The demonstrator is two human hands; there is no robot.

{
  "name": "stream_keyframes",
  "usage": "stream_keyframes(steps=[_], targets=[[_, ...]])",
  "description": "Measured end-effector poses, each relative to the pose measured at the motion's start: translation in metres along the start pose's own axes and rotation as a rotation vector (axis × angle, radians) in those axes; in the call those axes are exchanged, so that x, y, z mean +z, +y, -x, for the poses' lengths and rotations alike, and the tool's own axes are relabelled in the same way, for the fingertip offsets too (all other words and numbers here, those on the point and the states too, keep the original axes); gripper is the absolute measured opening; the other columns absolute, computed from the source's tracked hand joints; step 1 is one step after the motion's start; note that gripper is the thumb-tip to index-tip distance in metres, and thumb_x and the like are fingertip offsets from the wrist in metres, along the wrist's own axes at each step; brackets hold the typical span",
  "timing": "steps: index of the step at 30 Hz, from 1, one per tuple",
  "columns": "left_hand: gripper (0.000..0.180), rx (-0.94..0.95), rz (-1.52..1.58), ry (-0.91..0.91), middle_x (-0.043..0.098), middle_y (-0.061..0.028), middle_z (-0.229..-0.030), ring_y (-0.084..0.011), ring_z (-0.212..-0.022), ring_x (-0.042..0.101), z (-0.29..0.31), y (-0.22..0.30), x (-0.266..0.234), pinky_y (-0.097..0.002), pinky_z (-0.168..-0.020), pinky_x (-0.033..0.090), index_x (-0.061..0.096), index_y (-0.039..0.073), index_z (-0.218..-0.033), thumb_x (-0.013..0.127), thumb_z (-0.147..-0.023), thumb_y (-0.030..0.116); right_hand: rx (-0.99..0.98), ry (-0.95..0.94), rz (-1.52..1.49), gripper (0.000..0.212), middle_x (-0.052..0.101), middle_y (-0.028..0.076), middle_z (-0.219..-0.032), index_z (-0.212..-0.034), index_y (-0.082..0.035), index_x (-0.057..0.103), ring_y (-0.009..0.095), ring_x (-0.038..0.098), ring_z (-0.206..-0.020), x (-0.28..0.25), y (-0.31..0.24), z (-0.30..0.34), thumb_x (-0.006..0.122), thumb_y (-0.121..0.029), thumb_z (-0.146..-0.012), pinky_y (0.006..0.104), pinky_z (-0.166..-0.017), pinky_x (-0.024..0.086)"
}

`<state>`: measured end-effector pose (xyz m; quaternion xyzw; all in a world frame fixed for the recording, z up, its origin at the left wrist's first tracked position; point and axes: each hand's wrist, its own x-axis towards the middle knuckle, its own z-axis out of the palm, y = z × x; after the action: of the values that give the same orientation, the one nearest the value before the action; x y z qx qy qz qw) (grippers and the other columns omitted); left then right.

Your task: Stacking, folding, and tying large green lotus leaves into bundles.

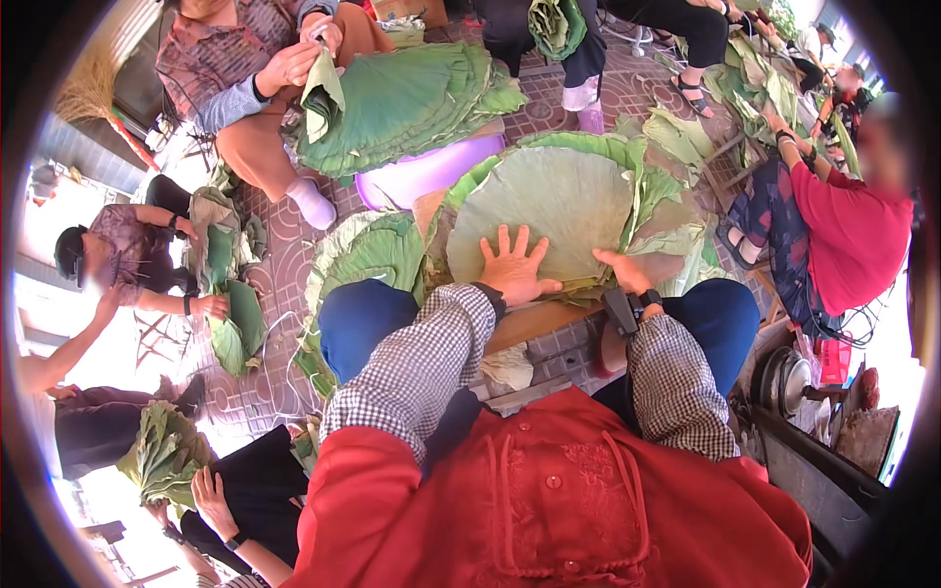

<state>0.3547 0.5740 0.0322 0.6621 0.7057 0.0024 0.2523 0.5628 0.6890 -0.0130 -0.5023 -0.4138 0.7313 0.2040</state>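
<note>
Centre frame: my left hand (pixel 517 269) flat, fingers wide, on broad leaf (pixel 544 196). Right hand (pixel 627 276) by its edge; can't tell grip.

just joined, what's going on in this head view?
The wearer's left hand lies flat, fingers spread, on a large pale-green leaf topping a leaf stack in front of their knees. The right hand is at that leaf's lower right edge; whether it grips is unclear. Across, up and to the left, a co-worker holds a folded leaf with both hands beside a second stack. Other people around also have leaves in hand.
</note>
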Motion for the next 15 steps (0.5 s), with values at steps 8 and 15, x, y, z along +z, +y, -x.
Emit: stream_keyframes(steps=[8, 15], targets=[[0.107, 0.309, -0.066, 0.395, 0.022, -0.0261, -0.149, -0.0461, -0.139, 0.018, 0.029, 0.02, -0.001, -0.067, -0.107, 0.013, 0.018, 0.011, -0.15, 0.076, -0.068, 0.048, -0.13, -0.081, 0.017, 0.034, 0.065, 0.01, -0.104, -0.111, -0.003, 0.06, 0.022, 0.063, -0.091, 0.023, -0.034, 0.062, 0.068, -0.022, -0.084, 0.0347, -0.081, 0.051], [0.088, 0.307, -0.089, 0.644, 0.052, -0.0187, -0.127, -0.0355, -0.12, 0.048, 0.016, -0.004, 0.003, -0.0471, -0.101, 0.038, 0.031, 0.011, -0.145, 0.07, -0.067, 0.011, 0.116, -0.168, -0.399, 0.031, 0.061, 0.01, -0.112, -0.107, -0.007, 0.057, 0.024, 0.06, -0.096, 0.048, -0.041, 0.05, 0.068, -0.025, -0.085, 0.0394, -0.086, 0.05]])
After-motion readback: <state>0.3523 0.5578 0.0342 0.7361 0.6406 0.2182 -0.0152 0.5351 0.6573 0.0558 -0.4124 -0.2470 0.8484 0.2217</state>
